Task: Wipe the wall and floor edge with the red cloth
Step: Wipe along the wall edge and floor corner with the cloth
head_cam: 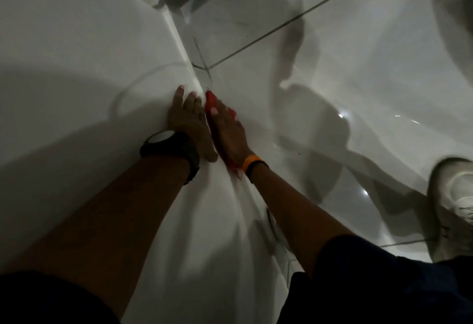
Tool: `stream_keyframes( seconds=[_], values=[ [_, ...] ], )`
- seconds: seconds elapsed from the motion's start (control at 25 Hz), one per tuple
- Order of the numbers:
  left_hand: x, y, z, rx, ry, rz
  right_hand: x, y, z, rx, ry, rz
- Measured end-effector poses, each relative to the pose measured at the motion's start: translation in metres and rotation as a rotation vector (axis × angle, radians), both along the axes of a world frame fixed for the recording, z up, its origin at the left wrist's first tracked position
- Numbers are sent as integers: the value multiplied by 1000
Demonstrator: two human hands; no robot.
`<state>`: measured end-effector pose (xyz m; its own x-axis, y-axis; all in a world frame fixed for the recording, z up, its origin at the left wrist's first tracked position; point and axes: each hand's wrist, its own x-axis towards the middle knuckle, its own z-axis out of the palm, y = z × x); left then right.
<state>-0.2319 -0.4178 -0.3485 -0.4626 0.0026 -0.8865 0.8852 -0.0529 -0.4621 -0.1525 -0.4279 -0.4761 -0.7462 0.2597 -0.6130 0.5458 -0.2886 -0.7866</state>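
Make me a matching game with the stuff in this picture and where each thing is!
Things:
1. red cloth
2. black watch
3. orange band
4. white shoe

Places:
A. on the right wrist
B. on the floor at the right edge
C. under the right hand
D. on the left wrist

Pairs: 1-C, 2-D, 3-A, 4-B
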Motion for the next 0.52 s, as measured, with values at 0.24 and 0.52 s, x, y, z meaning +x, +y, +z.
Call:
stream_keyframes(
  seconds=[0.24,0.52],
  values=[
    [-23,5,-1,-5,37,-17,24,-13,-5,-52,12,-55],
    [-37,9,-8,-16,41,-4,-49,19,-28,-18,46,41]
  ],
)
